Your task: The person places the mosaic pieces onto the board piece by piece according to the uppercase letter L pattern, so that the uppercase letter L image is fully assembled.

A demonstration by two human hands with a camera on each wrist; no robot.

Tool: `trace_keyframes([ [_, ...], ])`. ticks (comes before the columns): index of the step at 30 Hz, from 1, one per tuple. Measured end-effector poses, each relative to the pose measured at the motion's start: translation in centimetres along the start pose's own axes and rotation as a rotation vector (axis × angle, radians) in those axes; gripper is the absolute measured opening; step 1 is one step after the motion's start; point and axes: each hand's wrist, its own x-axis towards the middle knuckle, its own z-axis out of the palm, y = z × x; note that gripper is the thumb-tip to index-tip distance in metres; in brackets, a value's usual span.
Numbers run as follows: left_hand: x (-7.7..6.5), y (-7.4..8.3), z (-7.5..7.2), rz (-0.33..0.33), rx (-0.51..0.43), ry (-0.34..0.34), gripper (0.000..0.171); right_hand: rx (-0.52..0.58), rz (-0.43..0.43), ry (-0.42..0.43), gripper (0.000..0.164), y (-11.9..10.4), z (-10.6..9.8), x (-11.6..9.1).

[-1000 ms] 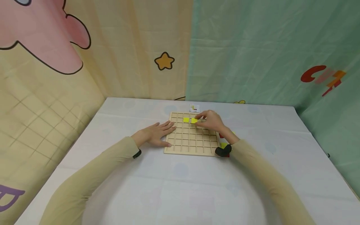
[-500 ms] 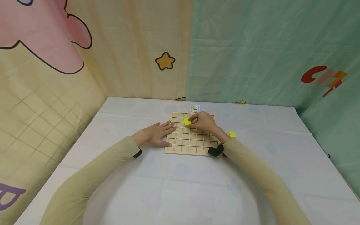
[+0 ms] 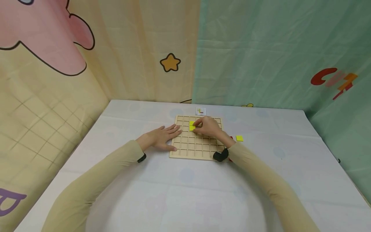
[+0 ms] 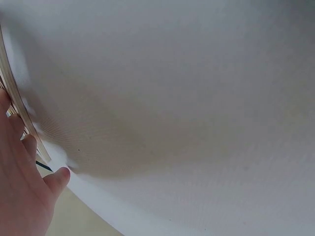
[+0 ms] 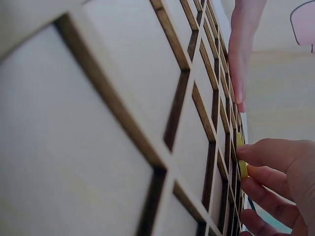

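Observation:
A wooden grid board (image 3: 188, 154) lies on the table. My left hand (image 3: 159, 138) rests at its left edge with fingers spread over the rim, and the left wrist view shows the same hand (image 4: 24, 182) by the board's edge (image 4: 17, 96). Near the far side, one yellow square tile (image 3: 192, 123) sits in a cell. Directly below it, my right hand (image 3: 210, 126) pinches a second yellow tile (image 3: 191, 128) at the grid. From the right wrist, this tile (image 5: 242, 164) appears edge-on between thumb and fingers; whether it is fully seated, I cannot tell.
A small printed grid card (image 3: 201, 111) lies beyond the board's far edge. To the board's right is a loose yellow tile (image 3: 239, 138). Red pieces (image 3: 231, 137) show partly behind the right forearm. Patterned curtains (image 3: 249, 58) stand behind the table.
My right hand has moved left and slightly toward me, bringing the pinched yellow tile from beside the first tile to just below it. My left hand has stayed in place.

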Motion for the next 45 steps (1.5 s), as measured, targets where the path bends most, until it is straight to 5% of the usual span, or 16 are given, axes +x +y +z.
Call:
trace_keyframes([
  [24, 0.0, 0.0, 0.1, 0.006, -0.013, 0.008, 0.087, 0.028, 0.017, -0.003, 0.031, -0.1, -0.9, -0.7],
  [45, 0.1, -0.1, 0.3, 0.009, -0.024, 0.020, 0.087, 0.042, 0.024, 0.108, 0.033, 2.6, -6.0, -4.4],
])
